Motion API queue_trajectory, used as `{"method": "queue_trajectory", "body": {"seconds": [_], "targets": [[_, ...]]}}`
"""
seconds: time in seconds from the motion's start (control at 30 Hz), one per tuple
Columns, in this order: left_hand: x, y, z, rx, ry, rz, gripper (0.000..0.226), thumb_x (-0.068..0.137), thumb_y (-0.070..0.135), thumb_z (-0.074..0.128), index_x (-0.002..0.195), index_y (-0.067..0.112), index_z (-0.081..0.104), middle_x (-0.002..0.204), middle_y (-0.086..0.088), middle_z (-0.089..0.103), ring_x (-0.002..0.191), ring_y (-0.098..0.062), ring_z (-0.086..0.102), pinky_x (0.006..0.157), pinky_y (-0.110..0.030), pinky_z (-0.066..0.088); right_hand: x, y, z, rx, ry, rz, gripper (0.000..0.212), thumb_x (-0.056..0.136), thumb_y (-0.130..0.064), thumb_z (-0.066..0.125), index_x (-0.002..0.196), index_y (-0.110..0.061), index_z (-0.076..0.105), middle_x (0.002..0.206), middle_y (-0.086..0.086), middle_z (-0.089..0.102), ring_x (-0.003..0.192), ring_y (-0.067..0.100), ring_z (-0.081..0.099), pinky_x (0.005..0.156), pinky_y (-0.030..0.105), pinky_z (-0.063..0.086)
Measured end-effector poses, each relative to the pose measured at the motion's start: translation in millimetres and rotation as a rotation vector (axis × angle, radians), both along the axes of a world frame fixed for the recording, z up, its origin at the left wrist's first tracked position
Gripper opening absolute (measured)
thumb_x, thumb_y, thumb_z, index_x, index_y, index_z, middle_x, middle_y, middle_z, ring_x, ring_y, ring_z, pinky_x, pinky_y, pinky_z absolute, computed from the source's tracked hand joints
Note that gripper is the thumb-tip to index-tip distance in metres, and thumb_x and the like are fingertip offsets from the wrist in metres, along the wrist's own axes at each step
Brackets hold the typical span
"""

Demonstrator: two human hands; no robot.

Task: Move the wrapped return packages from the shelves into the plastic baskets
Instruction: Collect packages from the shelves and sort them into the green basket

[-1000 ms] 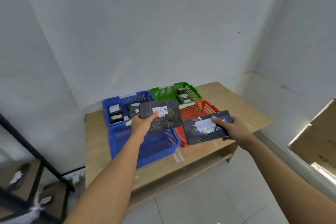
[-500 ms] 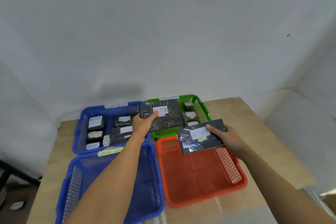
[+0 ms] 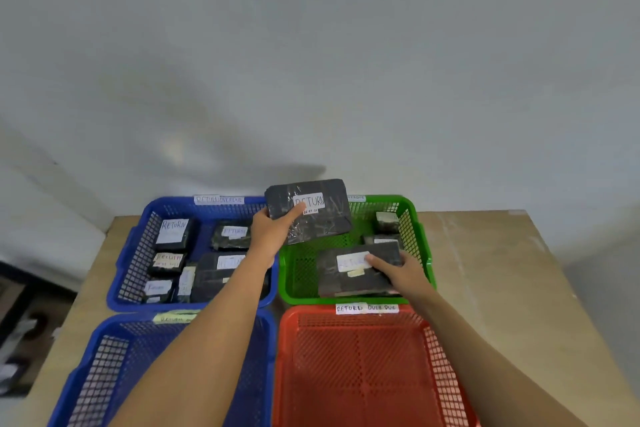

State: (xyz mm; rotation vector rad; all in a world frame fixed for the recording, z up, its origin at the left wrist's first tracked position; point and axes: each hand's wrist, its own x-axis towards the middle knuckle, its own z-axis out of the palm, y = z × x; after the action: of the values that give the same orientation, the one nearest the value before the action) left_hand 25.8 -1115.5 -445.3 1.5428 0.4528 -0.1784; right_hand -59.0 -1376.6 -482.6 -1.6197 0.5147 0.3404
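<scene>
Mid-drop here: right hand lowering a wrapped RETURN package into the green basket, fingers pressed on top. Left hand gripping a second package above the rim. Next up: let go, then drop that one.

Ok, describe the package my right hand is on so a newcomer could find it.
Four baskets sit on the wooden table; look in the green basket, far right. The large black wrapped package lies flat under the right hand, far bigger than the small packages behind it.
</scene>
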Motion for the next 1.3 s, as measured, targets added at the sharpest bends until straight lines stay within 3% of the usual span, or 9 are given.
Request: {"method": "queue_trajectory", "body": {"seconds": [0.2,0.3,0.37,0.53,0.6,0.77,0.9,1.1,1.3], "targets": [[16,7,-2,-0.015,0.005,0.061,0.031,0.077,0.035,0.087,0.102,0.025,0.072,0.100,0.003,0.078,0.093,-0.014,0.075,0.083,-0.030,0.058,40,28,-38,-0.089,0.115,0.060,0.103,0.059,-0.065,0.091,0.137,-0.016,0.045,0.121,0.001,0.067,0.104,0.020,0.070,0.084,0.035,0.060],[19,11,-2,-0.024,-0.012,0.082,0.022,0.080,0.029,0.085,0.096,0.026,0.071,0.092,0.007,0.079,0.088,-0.012,0.076,0.074,-0.024,0.057,43,39,-43,-0.152,0.139,0.086,0.073,0.071,-0.054,0.089,0.122,-0.020,0.049,0.110,-0.003,0.069,0.094,0.014,0.069,0.074,0.031,0.059],[21,14,-4,-0.031,-0.018,0.090,0.020,0.081,0.028,0.085,0.095,0.028,0.071,0.090,0.010,0.078,0.087,-0.011,0.075,0.073,-0.023,0.057,42,44,-47,-0.174,0.160,0.097,0.060,0.072,-0.054,0.087,0.111,-0.022,0.054,0.107,0.000,0.072,0.093,0.017,0.071,0.083,0.040,0.062],[21,17,-10,-0.051,-0.014,0.085,0.019,0.082,0.029,0.084,0.095,0.030,0.070,0.089,0.012,0.077,0.083,-0.006,0.075,0.071,-0.020,0.056,39,52,-65,-0.475,0.163,0.179,0.072,0.054,-0.085,0.079,0.091,-0.024,0.065,0.105,0.005,0.070,0.113,0.021,0.057,0.093,0.043,0.056],[19,18,-11,-0.062,-0.014,0.078,0.020,0.082,0.029,0.083,0.097,0.029,0.069,0.089,0.013,0.077,0.080,-0.001,0.074,0.068,-0.017,0.054,40,57,-64,-0.606,0.180,0.252,0.072,0.063,-0.081,0.075,0.088,-0.014,0.064,0.115,0.011,0.065,0.110,0.019,0.046,0.086,0.037,0.048],[17,24,-12,-0.073,-0.007,0.068,0.021,0.082,0.028,0.083,0.098,0.028,0.070,0.093,0.010,0.078,0.085,-0.006,0.075,0.070,-0.018,0.056,41,63,-48,-0.882,0.200,0.388,0.108,0.074,-0.077,0.071,0.144,-0.001,0.039,0.145,0.019,0.048,0.136,0.036,0.047,0.103,0.047,0.049],[18,26,-10,-0.067,-0.003,0.049,0.022,0.082,0.030,0.083,0.099,0.028,0.070,0.094,0.011,0.077,0.085,-0.003,0.074,0.069,-0.016,0.052,42,59,-49,-0.827,0.182,0.353,0.102,0.080,-0.055,0.080,0.148,-0.002,0.026,0.135,0.019,0.058,0.123,0.038,0.059,0.096,0.048,0.053],[19,15,-11,-0.070,0.025,0.000,0.024,0.081,0.033,0.084,0.099,0.029,0.068,0.094,0.010,0.077,0.086,-0.007,0.074,0.075,-0.023,0.057,59,35,-40,-0.807,0.066,0.332,0.035,0.091,-0.043,0.072,0.104,-0.012,0.065,0.093,0.003,0.070,0.087,0.025,0.069,0.078,0.039,0.059],[22,-8,-21,-0.097,0.098,-0.081,0.038,0.074,0.039,0.088,0.104,0.026,0.070,0.101,0.003,0.078,0.097,-0.017,0.074,0.090,-0.036,0.057,82,18,8,0.042,-0.075,0.057,0.037,0.100,-0.047,0.059,0.118,-0.016,0.067,0.106,0.006,0.077,0.092,0.024,0.075,0.076,0.037,0.060]]}}
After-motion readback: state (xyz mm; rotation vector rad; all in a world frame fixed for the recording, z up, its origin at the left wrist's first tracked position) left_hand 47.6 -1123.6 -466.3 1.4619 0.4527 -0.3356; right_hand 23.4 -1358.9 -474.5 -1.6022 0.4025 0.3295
